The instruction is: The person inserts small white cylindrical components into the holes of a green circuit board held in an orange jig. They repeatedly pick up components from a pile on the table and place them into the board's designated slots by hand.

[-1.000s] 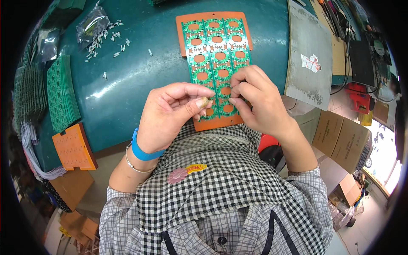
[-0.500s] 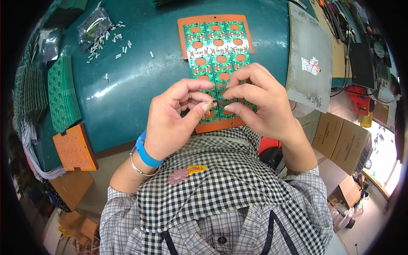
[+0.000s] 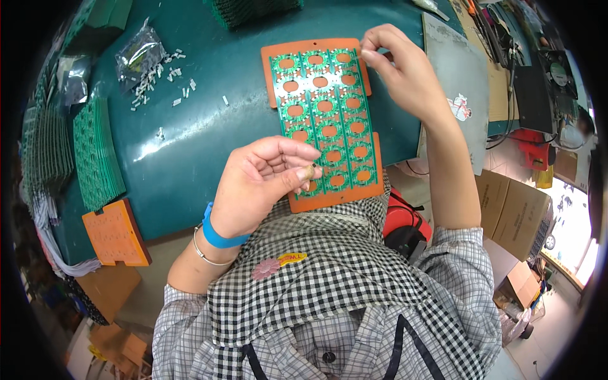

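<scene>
A green circuit board panel [image 3: 326,106] with rows of oval cutouts lies on an orange fixture plate [image 3: 335,201]. My left hand [image 3: 263,174] is over the panel's lower left part, thumb and fingers drawn together. A tiny dark bit shows at its yellowish-tipped thumb, too small to name. Beyond the panel's upper right corner, my right hand [image 3: 402,73] is raised with thumb and forefinger curled close together. Whatever lies between those fingertips, if anything, is too small to make out. A blue band circles my left wrist.
Small white parts [image 3: 149,82] lie scattered beside a clear plastic bag [image 3: 140,54]. Stacked green boards [image 3: 98,152] stand at the left, above another orange plate [image 3: 117,234]. More green boards [image 3: 253,9] sit at the far edge. A grey sheet [image 3: 453,82] covers the right side.
My right hand has left the panel's lower part and moved up and right to its far corner. My left hand stays near the lower left. The view has shifted slightly.
</scene>
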